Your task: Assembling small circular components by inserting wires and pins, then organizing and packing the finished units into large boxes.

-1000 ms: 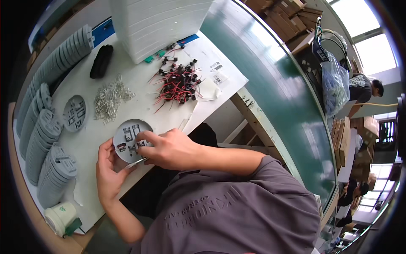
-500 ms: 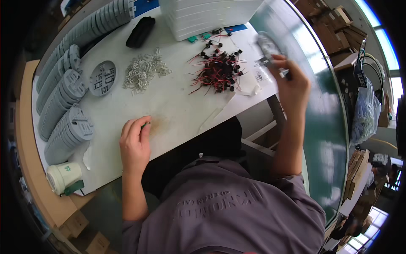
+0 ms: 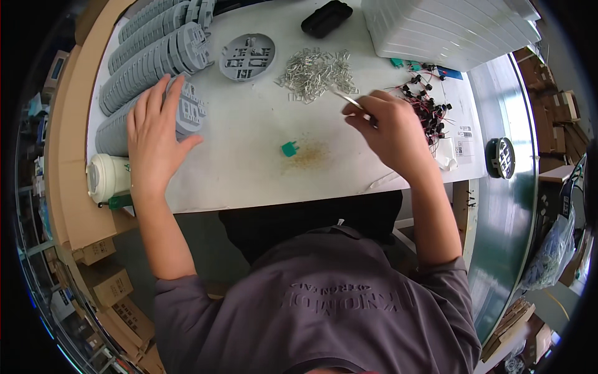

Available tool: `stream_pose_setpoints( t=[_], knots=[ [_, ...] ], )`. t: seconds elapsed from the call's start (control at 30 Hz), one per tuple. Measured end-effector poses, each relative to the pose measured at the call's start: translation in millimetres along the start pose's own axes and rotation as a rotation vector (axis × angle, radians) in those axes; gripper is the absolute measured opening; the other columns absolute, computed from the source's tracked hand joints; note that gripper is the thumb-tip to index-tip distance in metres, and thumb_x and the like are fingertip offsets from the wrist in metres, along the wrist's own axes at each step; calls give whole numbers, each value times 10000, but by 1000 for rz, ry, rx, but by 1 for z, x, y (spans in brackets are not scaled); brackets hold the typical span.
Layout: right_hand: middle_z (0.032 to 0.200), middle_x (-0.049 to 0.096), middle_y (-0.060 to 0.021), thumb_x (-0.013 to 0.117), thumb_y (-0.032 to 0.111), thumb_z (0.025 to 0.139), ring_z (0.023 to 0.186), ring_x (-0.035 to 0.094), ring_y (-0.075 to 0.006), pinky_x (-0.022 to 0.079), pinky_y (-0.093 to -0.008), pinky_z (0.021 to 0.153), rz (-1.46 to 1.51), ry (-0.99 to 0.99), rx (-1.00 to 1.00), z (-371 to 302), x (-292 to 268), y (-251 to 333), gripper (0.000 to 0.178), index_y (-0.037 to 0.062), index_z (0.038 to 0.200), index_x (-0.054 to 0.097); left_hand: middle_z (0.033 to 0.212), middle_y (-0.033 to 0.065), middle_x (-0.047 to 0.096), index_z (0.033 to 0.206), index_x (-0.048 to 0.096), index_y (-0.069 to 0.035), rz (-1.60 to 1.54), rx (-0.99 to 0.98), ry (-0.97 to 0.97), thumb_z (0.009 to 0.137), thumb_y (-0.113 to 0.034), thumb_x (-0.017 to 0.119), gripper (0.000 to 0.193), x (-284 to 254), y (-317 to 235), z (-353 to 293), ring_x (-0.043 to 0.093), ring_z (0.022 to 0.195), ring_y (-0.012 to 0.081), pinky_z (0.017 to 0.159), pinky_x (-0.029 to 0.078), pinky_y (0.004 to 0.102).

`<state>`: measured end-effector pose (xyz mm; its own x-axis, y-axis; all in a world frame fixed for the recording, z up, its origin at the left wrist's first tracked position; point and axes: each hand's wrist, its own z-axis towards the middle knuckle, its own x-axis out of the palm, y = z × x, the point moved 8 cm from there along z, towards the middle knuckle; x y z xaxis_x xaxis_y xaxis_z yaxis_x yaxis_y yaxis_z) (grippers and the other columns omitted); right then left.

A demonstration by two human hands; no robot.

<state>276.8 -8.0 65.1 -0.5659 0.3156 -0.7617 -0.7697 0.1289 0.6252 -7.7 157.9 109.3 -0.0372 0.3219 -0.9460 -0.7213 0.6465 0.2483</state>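
Note:
My left hand lies over the front stack of grey round plastic housings, fingers stretched out and thumb apart. It touches the stack but I cannot see it gripping one. Fingers closed, my right hand pinches a slim, pale tool, its exact kind blurred. The tool's tip points toward a pile of small shiny metal clips. Between my hands a small green block sits on the white table. Behind it lies a single grey round housing, open side up.
Black parts with red wires are heaped right of my right hand. A white bin and a black tray stand at the back. Another round housing rests on the green surface at right. A pale cup stands left.
The green block has left my left hand for the table, and that hand has moved to the housing stack. My right hand has let go of a grey housing at right and come inward with the tool.

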Motion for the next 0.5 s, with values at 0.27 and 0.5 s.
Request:
stream_pose_setpoints(
  t=[0.27, 0.5],
  knots=[
    [1009, 699, -61, 749, 140, 931, 821, 683, -301, 542, -416, 736, -331, 187, -168, 62, 67, 21, 109, 89, 1026, 735, 1572, 50, 559, 1511, 523, -121, -127, 37, -89, 686, -189, 924, 920, 1, 16, 4, 528, 1417, 277, 1208, 362, 424],
    [942, 705, -82, 707, 79, 945, 773, 652, -290, 522, -404, 709, -68, 60, -132, 54, 55, 21, 85, 59, 1027, 713, 1509, 43, 599, 1395, 563, -115, -332, 55, -282, 628, -169, 958, 864, -6, 20, -6, 591, 1343, 285, 1188, 400, 433]
  ],
)
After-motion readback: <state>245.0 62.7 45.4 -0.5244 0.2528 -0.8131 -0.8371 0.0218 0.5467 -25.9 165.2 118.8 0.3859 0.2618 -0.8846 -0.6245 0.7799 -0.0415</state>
